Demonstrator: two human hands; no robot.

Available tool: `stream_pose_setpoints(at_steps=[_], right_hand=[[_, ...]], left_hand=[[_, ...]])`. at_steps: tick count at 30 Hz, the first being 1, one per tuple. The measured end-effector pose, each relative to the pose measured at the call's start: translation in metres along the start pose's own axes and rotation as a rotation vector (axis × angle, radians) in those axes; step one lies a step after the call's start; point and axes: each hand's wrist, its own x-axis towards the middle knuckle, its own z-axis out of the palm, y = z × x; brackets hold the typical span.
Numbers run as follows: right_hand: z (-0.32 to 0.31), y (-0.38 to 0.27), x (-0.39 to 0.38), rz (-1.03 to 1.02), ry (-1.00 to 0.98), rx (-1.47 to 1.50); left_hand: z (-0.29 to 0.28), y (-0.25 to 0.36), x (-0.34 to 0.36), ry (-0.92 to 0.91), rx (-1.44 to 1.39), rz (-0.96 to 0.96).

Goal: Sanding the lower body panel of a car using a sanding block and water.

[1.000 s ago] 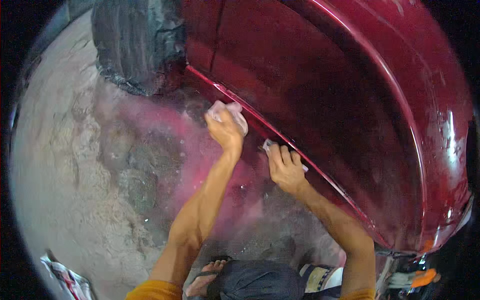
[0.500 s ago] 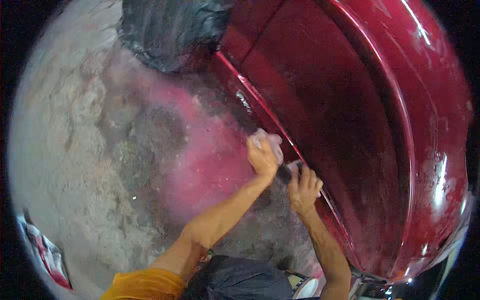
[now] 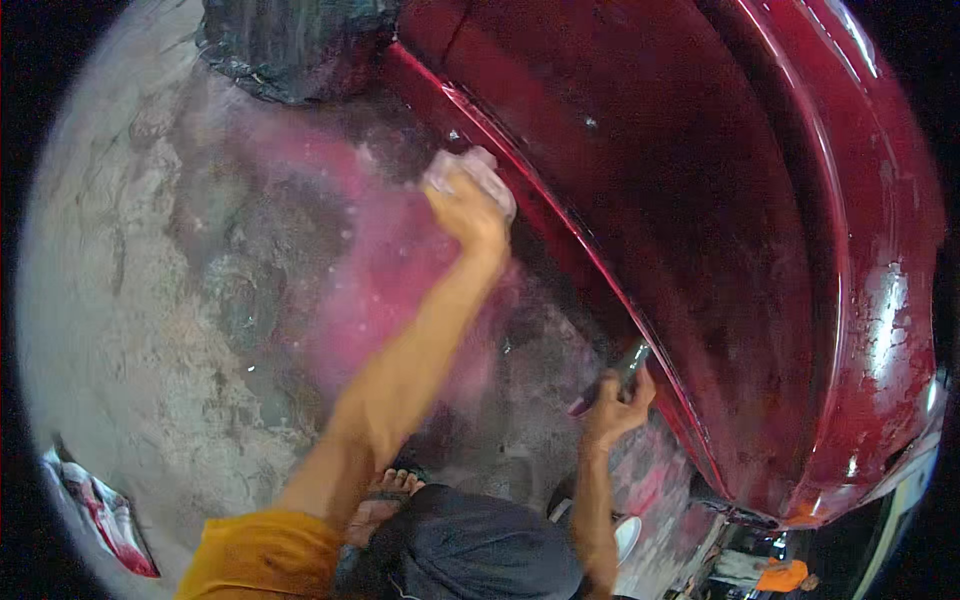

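A crumpled, pale pinkish cloth (image 3: 484,172) is bunched in my left hand (image 3: 466,212), close to the lower edge (image 3: 560,215) of a glossy dark red car body (image 3: 690,200). Whether the cloth touches the car I cannot tell. Lower down along the same edge, my right hand (image 3: 612,410) has its fingers bent around a dark, flat thing (image 3: 634,358) with a bright glint on it. Its kind does not show clearly, and the fingers cover part of it.
Dark crinkled sheeting (image 3: 300,45) covers a rounded shape at the upper left. Pink overspray stains the rough grey floor (image 3: 390,290). A white round container (image 3: 627,537) stands beside my right forearm. A person in orange (image 3: 783,575) is at the lower right.
My left hand has moved up and left along the car's edge with the cloth. The right hand has drawn down from the edge and turned, showing the dark flat thing.
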Motion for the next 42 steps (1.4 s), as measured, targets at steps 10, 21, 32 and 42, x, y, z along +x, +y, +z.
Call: stream_pose_setpoints(at_steps=[10,21,32,42], right_hand=[[-0.034,0.044,-0.070,1.235,0.222,1.132],[-0.069,0.039,-0.112,1.546,0.376,1.132],[-0.106,0.048,-0.119,1.365,0.572,1.198],[-0.075,0.030,-0.140,1.393,0.286,1.269]], left_hand=[[-0.061,-0.043,-0.008,-0.064,0.345,0.269],[-0.073,-0.077,-0.133,-0.112,0.021,-0.403],[-0.001,0.030,-0.014,-0.308,-0.065,0.075],[-0.047,-0.022,-0.153,-0.497,0.541,0.488]])
